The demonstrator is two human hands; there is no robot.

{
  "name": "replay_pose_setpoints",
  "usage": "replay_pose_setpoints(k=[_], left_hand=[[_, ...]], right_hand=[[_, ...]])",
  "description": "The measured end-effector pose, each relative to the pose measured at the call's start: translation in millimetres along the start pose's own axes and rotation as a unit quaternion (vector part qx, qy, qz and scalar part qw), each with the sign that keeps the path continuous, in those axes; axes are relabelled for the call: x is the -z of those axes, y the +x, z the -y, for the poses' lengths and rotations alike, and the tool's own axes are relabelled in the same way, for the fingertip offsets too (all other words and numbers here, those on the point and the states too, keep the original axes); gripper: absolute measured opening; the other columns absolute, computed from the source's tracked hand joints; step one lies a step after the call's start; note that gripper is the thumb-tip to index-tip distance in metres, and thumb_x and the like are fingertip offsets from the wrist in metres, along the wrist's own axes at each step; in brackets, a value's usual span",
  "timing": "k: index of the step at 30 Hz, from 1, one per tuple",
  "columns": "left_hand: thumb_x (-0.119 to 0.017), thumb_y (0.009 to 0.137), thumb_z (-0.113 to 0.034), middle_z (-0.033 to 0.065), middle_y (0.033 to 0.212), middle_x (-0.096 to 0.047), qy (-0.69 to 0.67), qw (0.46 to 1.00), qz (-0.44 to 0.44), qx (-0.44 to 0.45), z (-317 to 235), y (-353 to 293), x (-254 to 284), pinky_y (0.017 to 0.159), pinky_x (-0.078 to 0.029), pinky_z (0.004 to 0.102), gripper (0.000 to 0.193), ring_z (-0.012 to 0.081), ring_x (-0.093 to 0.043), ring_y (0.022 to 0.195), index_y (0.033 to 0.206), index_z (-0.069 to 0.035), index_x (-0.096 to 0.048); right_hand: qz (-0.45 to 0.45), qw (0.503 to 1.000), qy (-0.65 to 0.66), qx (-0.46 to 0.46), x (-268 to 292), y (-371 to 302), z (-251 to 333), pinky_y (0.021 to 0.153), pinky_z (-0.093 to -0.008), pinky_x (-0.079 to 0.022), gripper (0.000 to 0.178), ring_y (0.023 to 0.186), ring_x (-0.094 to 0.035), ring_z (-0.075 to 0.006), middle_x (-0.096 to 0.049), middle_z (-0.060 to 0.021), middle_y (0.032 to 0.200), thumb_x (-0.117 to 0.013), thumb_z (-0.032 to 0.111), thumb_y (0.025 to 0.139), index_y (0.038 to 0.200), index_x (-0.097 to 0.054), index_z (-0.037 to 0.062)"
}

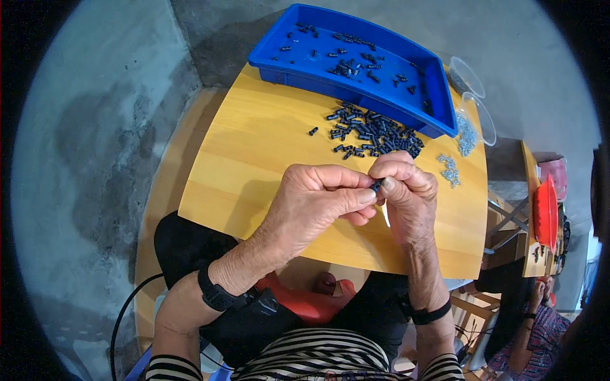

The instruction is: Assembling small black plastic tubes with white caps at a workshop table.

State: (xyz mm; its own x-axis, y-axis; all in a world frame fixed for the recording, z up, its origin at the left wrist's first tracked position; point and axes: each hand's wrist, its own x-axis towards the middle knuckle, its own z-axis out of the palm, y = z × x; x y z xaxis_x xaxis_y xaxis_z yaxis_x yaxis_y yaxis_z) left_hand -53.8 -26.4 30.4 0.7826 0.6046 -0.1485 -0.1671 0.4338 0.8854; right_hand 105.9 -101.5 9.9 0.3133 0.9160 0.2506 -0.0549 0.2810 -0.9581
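Above the near half of the yellow table, my left hand and my right hand meet fingertip to fingertip. Between them they pinch a small black cylindrical part, mostly covered by thumbs and fingers. Just beyond my hands lies a pile of similar black parts, with one loose black part off to its left. A small heap of shiny pale pieces, too small to name, sits to the right of my right hand.
A blue tray with scattered black parts stands along the table's far edge. Clear plastic cups lie at the far right corner, one holding pale pieces. At right, another person sits by a second table with a red basin.
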Motion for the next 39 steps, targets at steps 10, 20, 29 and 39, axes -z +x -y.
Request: replay_pose_setpoints(k=[10,20,29,39], left_hand=[[-0.064,0.084,-0.009,0.0117,0.086,-0.067,-0.026,0.999,-0.02,-0.01,-0.1,0.3,-1.4,0.066,-0.054,0.0258,0.018,0.016,-0.065,0.073,0.096,0.005,-0.065],[-0.063,0.085,-0.009,0.0121,0.087,-0.067,-0.044,0.997,-0.051,-0.045,5.0,3.7,0.8,0.066,-0.054,0.025,0.018,0.0154,-0.065,0.076,0.098,0.005,-0.064],[-0.065,0.083,-0.008,0.0108,0.083,-0.067,0.007,0.995,-0.087,-0.054,5.4,3.6,3.4,0.062,-0.053,0.0233,0.017,0.0132,-0.064,0.072,0.096,0.004,-0.066],[-0.068,0.08,-0.013,0.0055,0.079,-0.066,0.012,0.998,-0.064,-0.003,1.6,1.3,9.0,0.069,-0.044,0.022,0.018,0.0094,-0.057,0.071,0.093,0.0,-0.069]], right_hand=[[0.014,0.987,-0.146,0.069,-3.4,6.0,6.1,0.073,-0.0289,-0.047,0.013,0.084,-0.058,-0.0176,-0.064,-0.009,0.088,-0.068,0.01,0.079,0.09,-0.07,0.0025],[-0.002,0.961,-0.235,0.142,-11.3,3.2,0.1,0.078,-0.0286,-0.048,0.019,0.089,-0.06,-0.0203,-0.064,-0.0119,0.098,-0.062,0.004,0.083,0.102,-0.066,0.0011],[0.025,0.948,-0.284,0.142,-16.8,-1.1,1.9,0.072,-0.027,-0.051,0.03,0.085,-0.062,-0.0186,-0.062,-0.0135,0.105,-0.065,0.002,0.081,0.11,-0.062,0.0031],[0.033,0.947,-0.286,0.142,-12.2,-2.2,0.9,0.07,-0.0272,-0.051,0.037,0.086,-0.062,-0.0182,-0.062,-0.0131,0.106,-0.072,0.007,0.075,0.111,-0.062,0.003]])
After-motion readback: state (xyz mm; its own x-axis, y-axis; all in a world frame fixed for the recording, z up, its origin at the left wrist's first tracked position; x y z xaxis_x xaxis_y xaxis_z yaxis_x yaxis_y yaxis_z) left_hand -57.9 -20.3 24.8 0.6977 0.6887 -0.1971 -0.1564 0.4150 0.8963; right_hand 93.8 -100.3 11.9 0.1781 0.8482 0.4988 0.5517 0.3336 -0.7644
